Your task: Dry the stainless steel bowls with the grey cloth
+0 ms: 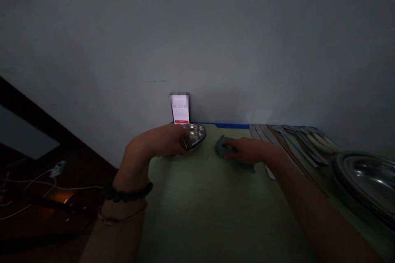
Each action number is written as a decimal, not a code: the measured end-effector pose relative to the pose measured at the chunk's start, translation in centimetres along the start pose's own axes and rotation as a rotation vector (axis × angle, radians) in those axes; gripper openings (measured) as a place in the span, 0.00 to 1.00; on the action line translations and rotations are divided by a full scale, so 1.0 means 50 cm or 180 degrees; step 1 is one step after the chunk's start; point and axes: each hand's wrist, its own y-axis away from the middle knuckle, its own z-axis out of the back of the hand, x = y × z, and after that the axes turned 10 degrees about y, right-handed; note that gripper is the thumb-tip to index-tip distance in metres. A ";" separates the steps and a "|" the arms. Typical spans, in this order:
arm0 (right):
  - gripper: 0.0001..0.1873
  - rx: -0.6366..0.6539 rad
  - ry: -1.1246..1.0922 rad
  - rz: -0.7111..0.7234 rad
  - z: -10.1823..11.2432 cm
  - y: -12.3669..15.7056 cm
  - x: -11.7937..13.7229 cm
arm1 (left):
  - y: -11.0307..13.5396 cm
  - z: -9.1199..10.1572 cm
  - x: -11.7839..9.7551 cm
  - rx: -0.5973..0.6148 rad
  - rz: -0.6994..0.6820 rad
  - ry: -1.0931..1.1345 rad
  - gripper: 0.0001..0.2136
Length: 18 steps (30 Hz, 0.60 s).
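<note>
My left hand point(168, 140) is closed on the near-left rim of a shiny metal bowl point(196, 134), which tilts over the far part of the table. To its right, my right hand point(245, 150) grips a bunched grey-blue cloth point(221, 148), part of which spreads on the tabletop beneath the fingers. The cloth and the bowl are apart, with a strip of table between them. My left fingertips are partly hidden inside the bowl.
A lit phone point(180, 111) leans against the wall behind the bowl. Along the right of the green table point(216, 213) lie several flat utensils point(304, 146) in a row. Stacked metal plates point(367, 176) stand at the right edge. Cables and a power strip point(58, 169) are at the lower left.
</note>
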 end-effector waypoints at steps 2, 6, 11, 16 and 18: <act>0.29 -0.0004 0.0018 0.0015 0.000 0.000 0.001 | 0.000 0.000 0.002 0.0021 0.0025 -0.0001 0.09; 0.29 -0.0019 0.0020 0.0010 0.000 0.000 0.002 | -0.001 -0.002 -0.003 0.0152 0.0105 -0.0193 0.10; 0.30 0.0059 0.0069 0.0052 0.004 0.002 0.001 | -0.003 0.003 0.001 0.0411 0.0155 -0.0410 0.14; 0.30 0.0093 0.0062 0.0101 0.005 0.002 -0.001 | -0.001 0.007 0.004 0.0559 0.0332 -0.0542 0.15; 0.30 0.0100 0.0045 0.0104 0.004 0.001 -0.002 | 0.002 0.007 -0.001 0.0490 0.0419 -0.0632 0.13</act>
